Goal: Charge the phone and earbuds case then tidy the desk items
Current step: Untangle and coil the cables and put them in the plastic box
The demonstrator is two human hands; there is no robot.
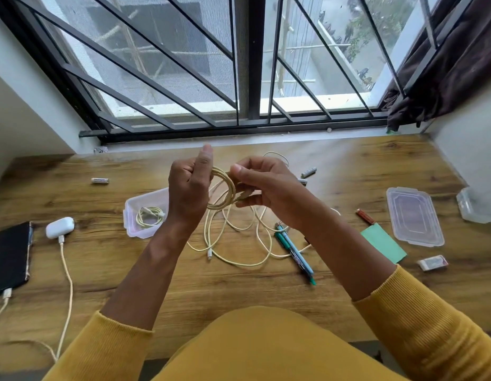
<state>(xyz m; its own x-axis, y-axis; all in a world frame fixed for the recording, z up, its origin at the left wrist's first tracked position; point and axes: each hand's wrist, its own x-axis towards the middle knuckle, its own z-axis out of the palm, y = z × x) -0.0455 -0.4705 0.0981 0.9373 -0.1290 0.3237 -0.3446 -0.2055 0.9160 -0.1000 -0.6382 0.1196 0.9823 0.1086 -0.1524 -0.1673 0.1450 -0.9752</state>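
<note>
Above the desk middle, my left hand (188, 188) grips a small coil of cream cable (225, 192). My right hand (262, 185) pinches the same cable beside the coil. The cable's loose length (238, 251) trails in loops on the wood below. At the left edge lies a black phone (9, 257) with a cable plugged into its near end. Beside it stands a white earbuds case (59, 227) with a cream cable (68, 284) plugged in. A clear plastic box (131, 215) behind my left wrist holds another coiled cable (151, 217).
Pens (296, 253) lie right of the loose cable, then a green note (384, 243), an eraser (432, 262) and a red lighter-like stick (365, 216). A clear lid (414, 215) and another clear box (475, 207) sit at the right. Batteries (100, 180) (308, 171) lie near the window.
</note>
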